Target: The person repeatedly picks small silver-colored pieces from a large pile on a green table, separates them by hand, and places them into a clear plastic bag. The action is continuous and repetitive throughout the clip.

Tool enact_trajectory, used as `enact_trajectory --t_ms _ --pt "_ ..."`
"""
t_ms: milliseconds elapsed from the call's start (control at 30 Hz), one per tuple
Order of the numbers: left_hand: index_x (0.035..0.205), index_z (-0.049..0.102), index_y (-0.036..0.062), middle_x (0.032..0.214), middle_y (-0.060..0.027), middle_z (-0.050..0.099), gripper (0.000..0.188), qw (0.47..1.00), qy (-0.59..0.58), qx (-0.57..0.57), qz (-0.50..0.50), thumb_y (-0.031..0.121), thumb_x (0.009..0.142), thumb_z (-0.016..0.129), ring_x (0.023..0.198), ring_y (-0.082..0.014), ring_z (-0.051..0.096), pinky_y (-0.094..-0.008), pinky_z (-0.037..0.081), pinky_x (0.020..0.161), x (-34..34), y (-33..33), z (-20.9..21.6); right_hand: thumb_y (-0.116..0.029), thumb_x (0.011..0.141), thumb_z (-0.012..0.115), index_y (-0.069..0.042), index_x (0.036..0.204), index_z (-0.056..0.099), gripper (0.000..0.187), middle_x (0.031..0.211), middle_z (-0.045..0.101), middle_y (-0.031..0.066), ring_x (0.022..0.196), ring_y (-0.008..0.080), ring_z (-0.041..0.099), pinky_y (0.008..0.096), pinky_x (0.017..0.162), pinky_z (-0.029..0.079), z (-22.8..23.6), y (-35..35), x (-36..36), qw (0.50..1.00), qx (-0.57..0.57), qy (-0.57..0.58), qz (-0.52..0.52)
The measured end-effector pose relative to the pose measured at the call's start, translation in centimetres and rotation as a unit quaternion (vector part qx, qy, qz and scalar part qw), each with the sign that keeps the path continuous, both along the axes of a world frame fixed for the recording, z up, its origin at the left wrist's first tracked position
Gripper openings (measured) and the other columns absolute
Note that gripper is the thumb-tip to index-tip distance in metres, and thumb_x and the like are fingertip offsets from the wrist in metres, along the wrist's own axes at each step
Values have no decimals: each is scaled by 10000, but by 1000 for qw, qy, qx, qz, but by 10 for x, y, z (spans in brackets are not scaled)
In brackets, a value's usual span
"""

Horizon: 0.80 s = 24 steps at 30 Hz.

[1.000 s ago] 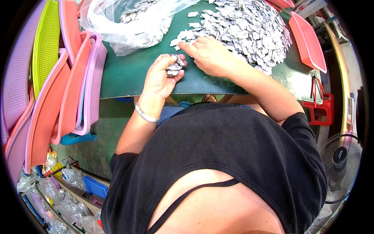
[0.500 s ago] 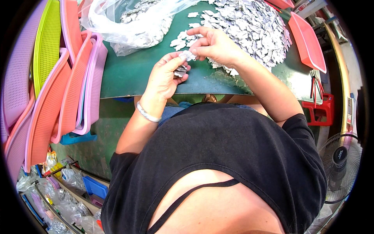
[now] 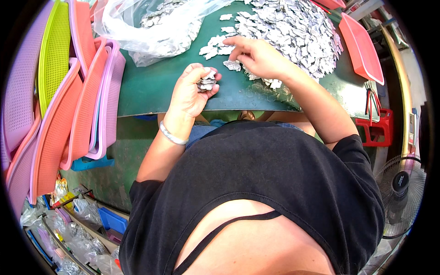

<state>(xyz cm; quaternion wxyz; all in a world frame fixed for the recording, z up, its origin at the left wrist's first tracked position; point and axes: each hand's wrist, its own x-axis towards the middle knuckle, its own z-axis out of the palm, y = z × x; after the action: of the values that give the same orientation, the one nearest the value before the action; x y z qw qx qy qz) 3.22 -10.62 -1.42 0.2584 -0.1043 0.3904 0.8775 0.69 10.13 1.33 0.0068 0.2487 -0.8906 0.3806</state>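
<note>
My left hand (image 3: pixel 187 89) is closed round a small stack of flat silvery metal pieces (image 3: pixel 207 81) with shaped outlines, held above the near part of the green table (image 3: pixel 151 87). Their exact kind is too small to tell. To the right, my right hand (image 3: pixel 259 57) hovers at the near left edge of a large pile of similar pieces (image 3: pixel 293 36). Its index finger reaches out, apart from the thumb, and nothing shows between them. One loose piece (image 3: pixel 232 65) lies just below its fingertips. A few more loose pieces (image 3: pixel 213 47) lie left of that hand.
A clear plastic bag (image 3: pixel 151 36) of similar pieces stands at the back left. Stacked purple, orange and green baskets (image 3: pixel 55 114) crowd the left side. A pink tray (image 3: pixel 362 48), red-handled tools (image 3: pixel 372 101), a red stool (image 3: pixel 382 130) and a fan (image 3: pixel 399 192) are on the right.
My right hand has moved away from the stack, up and to the right toward the pile, and its fingers have spread. My left hand stays nearly in place with the stack.
</note>
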Motion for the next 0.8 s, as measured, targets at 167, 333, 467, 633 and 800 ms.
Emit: enact_trajectory --t_ms 167,333,467,633,800 --pt "938 514 67 904 -98 575 158 1000 -3 -13 5 24 787 519 834 -243 578 -314 486 608 1 1 7 -36 689 607 -62 1178 460 512 769 586 69 792 270 553 382 707 445 -1 -1 4 985 132 109 20" --pt "978 509 51 833 -79 566 171 1000 1 -8 -18 69 811 544 782 -231 572 -302 476 587 -1 -1 1 -54 695 607 -39 1175 454 505 749 579 84 767 281 558 386 686 454 -10 -9 7 963 161 216 23" --pt "947 521 37 801 -71 562 143 999 20 -23 -22 114 834 560 768 -218 572 -286 472 575 -1 1 3 -50 738 586 -20 1190 462 469 729 603 56 678 173 569 300 644 462 -7 -9 2 998 55 17 -35" --pt "882 540 48 734 -45 565 131 995 30 -87 -36 151 823 596 676 -159 575 -263 471 531 0 10 9 -88 795 585 36 1219 439 465 751 625 22 683 76 557 225 654 452 12 -12 2 965 -143 -220 -5" --pt "855 542 57 701 -29 566 132 994 40 -99 -35 161 813 612 631 -129 573 -248 469 512 0 11 8 -71 758 585 -16 1200 467 461 772 634 81 697 180 593 280 648 461 0 -2 -1 996 -23 -82 -20"
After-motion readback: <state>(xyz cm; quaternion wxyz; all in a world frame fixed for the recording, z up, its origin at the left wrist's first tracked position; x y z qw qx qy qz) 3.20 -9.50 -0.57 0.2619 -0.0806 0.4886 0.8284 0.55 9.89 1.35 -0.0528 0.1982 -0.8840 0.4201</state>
